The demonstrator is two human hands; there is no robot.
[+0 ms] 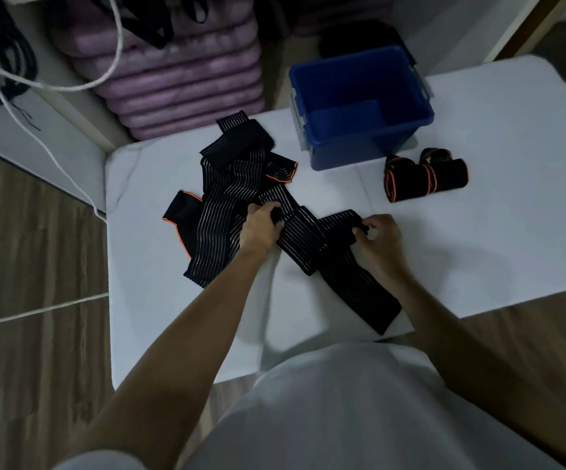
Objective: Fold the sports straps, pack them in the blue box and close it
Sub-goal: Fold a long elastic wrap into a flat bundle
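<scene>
A tangle of black striped sports straps with orange edging [237, 178] lies on the white table [478, 232]. One long strap [308, 242] runs from the pile toward me, its loose end hanging over the table's near edge. My left hand [261, 227] grips this strap near the pile. My right hand [380, 235] pinches a fold of the same strap further right. Two rolled straps [424, 174] lie side by side to the right of the pile. The open blue box [359, 106] stands empty at the table's far edge.
Stacked purple cushions [179, 79] sit behind the table. A white cord [37, 130] and black cables [0, 62] hang at the far left over a white shelf. Wooden floor surrounds the table. A dark item [359, 39] lies behind the box.
</scene>
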